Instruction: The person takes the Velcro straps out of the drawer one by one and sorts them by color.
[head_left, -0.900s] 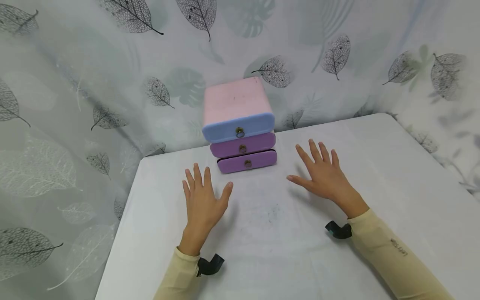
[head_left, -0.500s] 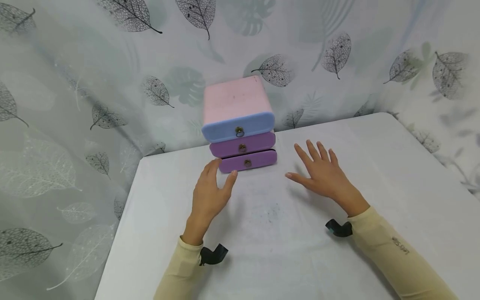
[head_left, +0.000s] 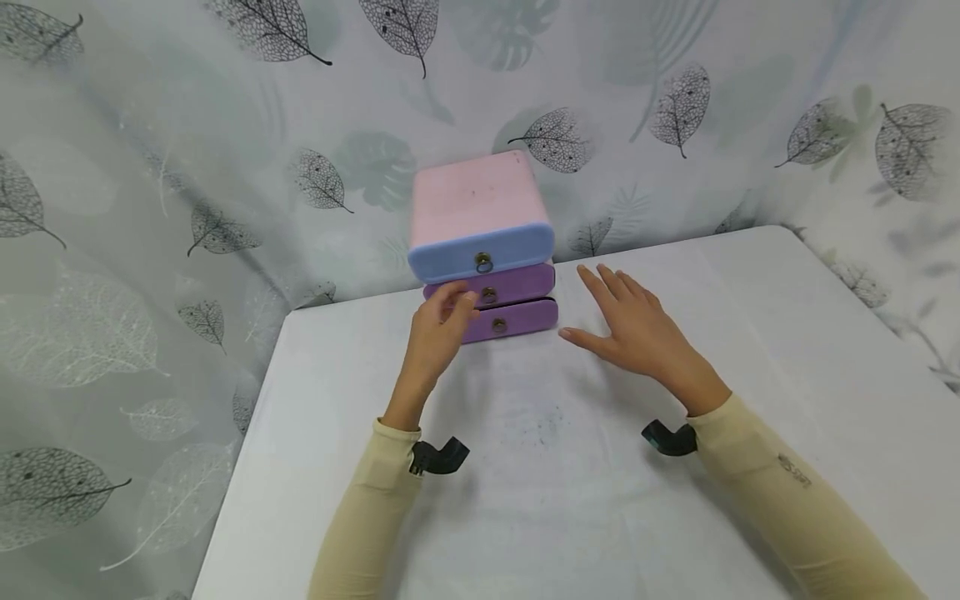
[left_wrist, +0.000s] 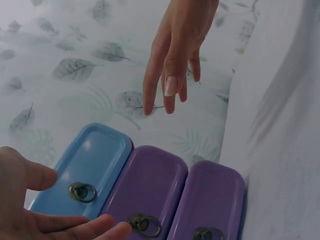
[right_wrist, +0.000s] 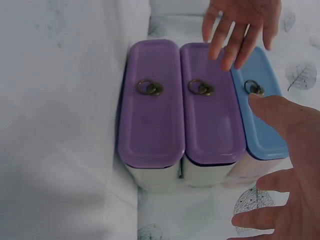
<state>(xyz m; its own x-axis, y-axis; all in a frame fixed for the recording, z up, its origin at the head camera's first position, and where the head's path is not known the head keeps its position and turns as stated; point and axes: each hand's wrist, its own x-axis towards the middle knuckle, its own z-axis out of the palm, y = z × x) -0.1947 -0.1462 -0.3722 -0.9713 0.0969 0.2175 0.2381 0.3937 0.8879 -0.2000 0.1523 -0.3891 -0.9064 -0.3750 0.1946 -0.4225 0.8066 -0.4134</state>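
Note:
A small drawer cabinet with a pink top stands at the back of the table. Its top drawer front is blue; the middle drawer and bottom drawer are purple. Each front carries a brass ring pull, such as the middle ring. My left hand is in front of the cabinet's left side, fingers loosely bent, overlapping the purple fronts and holding nothing. To the right of the cabinet, my right hand hovers above the table with fingers extended and thumb spread towards the drawers.
A white cloth covers the table. Leaf-patterned curtain hangs close behind the cabinet and along both sides. Black curved pieces stick out at both sleeve cuffs, one at the left wrist and one at the right wrist.
My left hand has moved forward and right, up to the drawer fronts, its spread fingers now bent. My right hand has shifted slightly left and forward. The cabinet looks unchanged.

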